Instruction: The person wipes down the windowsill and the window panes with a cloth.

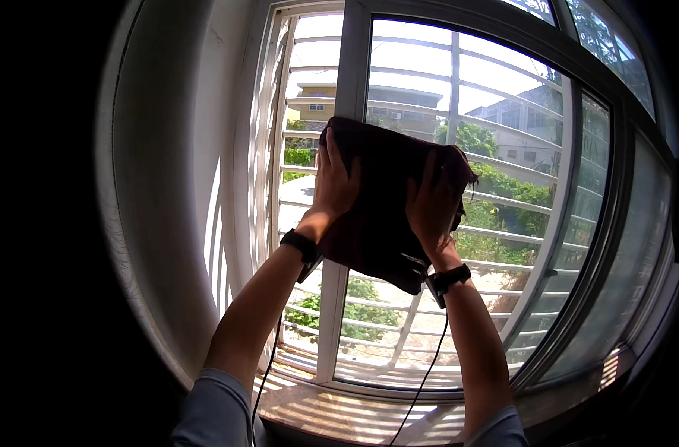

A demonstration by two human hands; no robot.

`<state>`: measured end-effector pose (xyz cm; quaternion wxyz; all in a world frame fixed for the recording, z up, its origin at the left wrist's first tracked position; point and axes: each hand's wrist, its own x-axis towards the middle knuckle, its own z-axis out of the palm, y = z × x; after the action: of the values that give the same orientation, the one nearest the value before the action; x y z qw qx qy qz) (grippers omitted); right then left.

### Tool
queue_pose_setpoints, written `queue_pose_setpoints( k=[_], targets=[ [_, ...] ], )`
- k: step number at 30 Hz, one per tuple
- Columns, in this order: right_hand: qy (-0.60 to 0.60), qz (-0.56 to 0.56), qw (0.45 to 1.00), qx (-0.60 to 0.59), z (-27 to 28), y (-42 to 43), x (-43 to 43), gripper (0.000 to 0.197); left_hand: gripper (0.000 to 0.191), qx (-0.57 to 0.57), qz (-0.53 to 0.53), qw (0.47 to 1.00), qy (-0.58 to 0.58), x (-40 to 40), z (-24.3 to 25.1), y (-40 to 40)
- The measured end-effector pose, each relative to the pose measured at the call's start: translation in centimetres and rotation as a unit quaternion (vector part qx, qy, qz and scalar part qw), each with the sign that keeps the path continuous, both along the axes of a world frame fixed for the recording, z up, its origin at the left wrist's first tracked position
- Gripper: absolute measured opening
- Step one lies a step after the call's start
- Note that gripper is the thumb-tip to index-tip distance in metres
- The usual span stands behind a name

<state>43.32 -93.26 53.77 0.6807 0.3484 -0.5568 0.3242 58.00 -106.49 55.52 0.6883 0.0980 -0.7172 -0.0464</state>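
Observation:
A dark maroon folded cloth (381,195) is raised in front of a sliding window pane (406,67). Its right edge looks frayed, with loose threads hanging down. My left hand (336,184) holds the cloth near its left edge, fingers stretched upward. On the right part of the cloth lies my right hand (433,215), its fingers also pointing up and partly lost in shadow. Whether the cloth touches the glass is hard to tell against the bright light. Each wrist wears a black strap with a small device.
White horizontal bars (507,229) stand outside the glass. A sunlit sill (345,410) runs below, and a wall (227,139) borders the window on the left. Thin black cables (423,385) hang from both wrists. More window panels (613,268) continue at right.

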Motion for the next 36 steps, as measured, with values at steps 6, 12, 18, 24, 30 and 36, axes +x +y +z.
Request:
queue_pose_setpoints(
  k=[6,12,18,24,30,36],
  targets=[
    [0.001,0.07,0.997,0.03,-1.0,-0.7,-0.4,0.066,0.064,-0.041,0.033,0.997,0.052,0.0,-1.3,-0.6],
    [-0.017,0.099,0.99,0.103,-4.0,-0.5,-1.4,0.063,0.056,0.062,0.02,0.996,0.061,-0.8,-3.6,-1.7],
    [0.016,0.111,0.989,0.097,-6.9,-0.9,-1.1,0.062,0.077,-0.023,-0.071,0.997,-0.02,1.9,-6.4,-6.0],
    [0.024,0.099,0.992,0.077,-10.4,-0.6,-1.5,0.06,0.057,0.132,-0.233,0.963,-0.008,1.1,-7.8,-2.6],
    [0.025,0.113,0.989,0.09,-14.1,-0.9,-1.4,0.058,0.053,-0.235,-0.055,0.957,-0.161,3.3,-12.2,-8.2],
    [0.003,0.104,0.987,0.125,-18.3,-0.9,-0.3,0.057,0.041,0.375,-0.381,0.841,0.081,2.2,-18.3,-7.9]
  ],
)
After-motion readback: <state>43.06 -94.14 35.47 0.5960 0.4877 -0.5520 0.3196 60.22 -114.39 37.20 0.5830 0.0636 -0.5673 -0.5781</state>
